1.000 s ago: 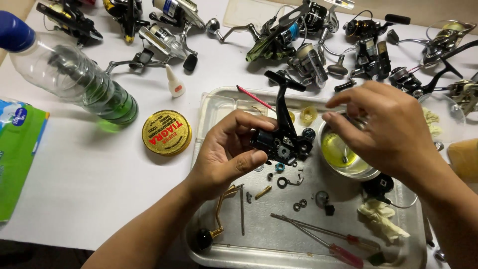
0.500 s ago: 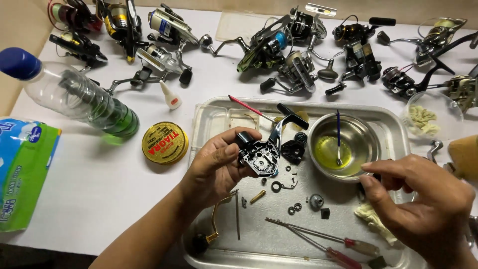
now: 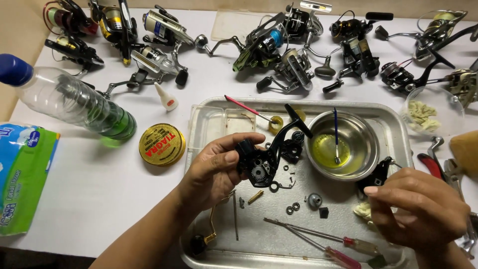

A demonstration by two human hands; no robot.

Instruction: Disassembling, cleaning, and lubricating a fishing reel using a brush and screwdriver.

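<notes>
My left hand (image 3: 214, 172) grips a black fishing reel body (image 3: 259, 167) over a metal tray (image 3: 199, 119), its open side up with a small gear showing. My right hand (image 3: 423, 211) hovers over the tray's right part with its fingers curled beside a black cover piece (image 3: 378, 174) and a pale cloth. Whether it holds anything is hidden. A steel bowl (image 3: 368, 134) of yellow liquid stands between the hands with a blue brush (image 3: 336, 129) in it. A small gear (image 3: 314, 200), washers (image 3: 293, 206) and screws lie loose on the tray.
Two red-handled screwdrivers (image 3: 348, 244) and a gold crank handle (image 3: 211, 229) lie at the tray's front. Several reels (image 3: 279, 45) line the back of the table. To the left are a yellow tin (image 3: 162, 144), a plastic bottle (image 3: 74, 107) and a tissue pack (image 3: 22, 174). Red pliers (image 3: 430, 164) lie at the right.
My right hand left the bowl, with the blue brush standing in it, and moved down to the tray's right side. My left hand turned the reel body's open side up.
</notes>
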